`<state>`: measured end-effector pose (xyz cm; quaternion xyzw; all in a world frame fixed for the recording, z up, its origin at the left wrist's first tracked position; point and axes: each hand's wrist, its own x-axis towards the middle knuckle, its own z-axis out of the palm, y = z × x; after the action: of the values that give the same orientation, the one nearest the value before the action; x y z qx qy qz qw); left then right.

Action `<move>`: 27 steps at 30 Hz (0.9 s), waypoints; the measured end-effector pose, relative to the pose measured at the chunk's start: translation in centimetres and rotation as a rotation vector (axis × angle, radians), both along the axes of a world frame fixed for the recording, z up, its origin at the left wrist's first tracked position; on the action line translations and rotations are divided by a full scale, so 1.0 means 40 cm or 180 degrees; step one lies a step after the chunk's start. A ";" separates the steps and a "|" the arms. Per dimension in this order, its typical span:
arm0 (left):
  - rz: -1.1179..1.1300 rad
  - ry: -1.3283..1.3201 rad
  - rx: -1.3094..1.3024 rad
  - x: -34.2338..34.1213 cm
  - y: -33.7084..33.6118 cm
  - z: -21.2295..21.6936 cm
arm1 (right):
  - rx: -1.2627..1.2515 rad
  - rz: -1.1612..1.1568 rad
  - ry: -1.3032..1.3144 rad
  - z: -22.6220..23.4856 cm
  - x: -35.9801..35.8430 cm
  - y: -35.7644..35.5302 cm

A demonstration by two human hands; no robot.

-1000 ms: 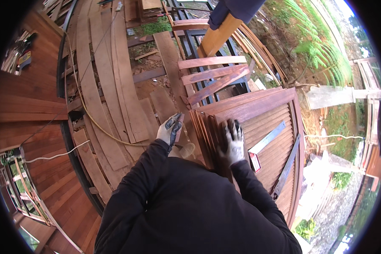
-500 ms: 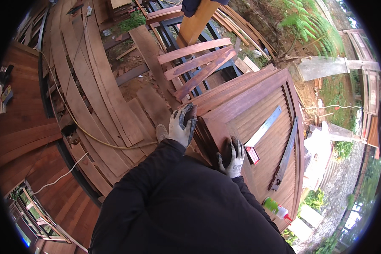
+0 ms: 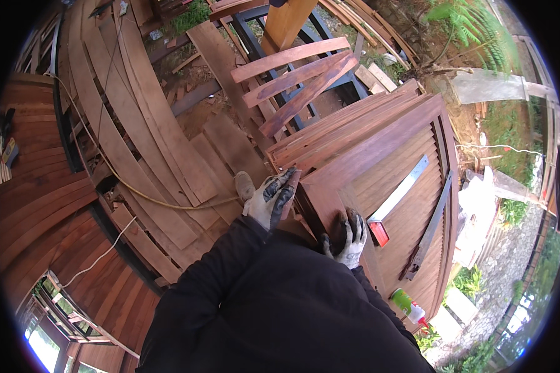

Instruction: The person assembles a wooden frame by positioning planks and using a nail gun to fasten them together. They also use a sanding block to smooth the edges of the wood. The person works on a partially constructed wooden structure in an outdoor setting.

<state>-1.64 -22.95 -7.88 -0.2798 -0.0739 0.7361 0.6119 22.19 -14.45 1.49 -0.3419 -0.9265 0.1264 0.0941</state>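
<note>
My left hand (image 3: 269, 202), in a white glove with dark fingers, is closed on a small reddish-brown block (image 3: 290, 194); its exact kind is hard to make out. The block is beside the near left corner of a stacked, louvred wooden panel (image 3: 386, 177). My right hand (image 3: 347, 239), gloved alike, lies on the panel's near frame with fingers stretched out and thumb near the edge. Just right of it on the slats is a try square (image 3: 399, 189) with a silver blade and red stock. Farther right lies a long dark metal-looking tool (image 3: 427, 229).
A green and white glue bottle (image 3: 409, 306) with a red tip lies on the panel's near right part. Loose boards (image 3: 146, 118) cover the ground at left, crossed by a yellow hose (image 3: 149, 194). Curved wooden pieces (image 3: 292, 84) rest on a dark metal frame beyond.
The view has shifted slightly, showing more of the stacked boards beyond the panel. My left hand has tilted the block and brought it lower along the panel's corner. My right hand stays on the frame.
</note>
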 end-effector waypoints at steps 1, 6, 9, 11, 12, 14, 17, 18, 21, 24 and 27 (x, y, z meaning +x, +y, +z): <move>-0.0098 -0.0235 -0.0171 -0.009 0.003 0.023 | 0.0001 -0.0021 -0.0055 -0.005 0.001 0.001; -0.0842 0.2962 -0.1151 0.006 0.001 0.004 | -0.0124 -0.0095 -0.0111 0.001 -0.005 -0.012; -0.0567 0.1817 -0.0414 -0.041 0.025 -0.023 | -0.0270 -0.0182 -0.0333 0.026 -0.009 0.006; -0.0678 0.2460 -0.1073 -0.042 0.043 0.099 | -0.0195 -0.0223 -0.0188 0.018 0.006 0.004; -0.0740 0.2652 -0.1317 -0.040 0.063 0.122 | -0.0201 -0.0246 -0.0222 0.029 0.001 0.011; -0.0879 0.3974 -0.1624 -0.031 0.070 0.149 | -0.0200 -0.0335 -0.0008 0.014 0.015 0.003; -0.1163 0.5219 -0.1424 -0.072 0.122 0.118 | -0.0256 -0.0383 0.0016 0.032 0.019 0.006; -0.1248 0.5294 -0.1308 -0.089 0.144 0.107 | -0.0270 -0.0365 0.0024 0.038 0.020 0.013; -0.1092 0.4569 -0.1371 -0.139 0.167 0.082 | -0.0270 -0.0344 0.0182 0.042 0.027 0.028; -0.0491 0.7493 -0.1537 -0.191 0.169 0.120 | -0.0221 -0.0432 0.0632 0.047 0.021 0.035; -0.0429 0.7384 -0.1915 -0.277 0.031 -0.023 | -0.0358 -0.0269 0.0944 0.011 0.029 0.047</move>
<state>-12.72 -21.72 -8.80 0.4149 0.7110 0.5040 0.2614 23.34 -12.55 1.93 -0.3629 -0.8787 0.2230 0.2158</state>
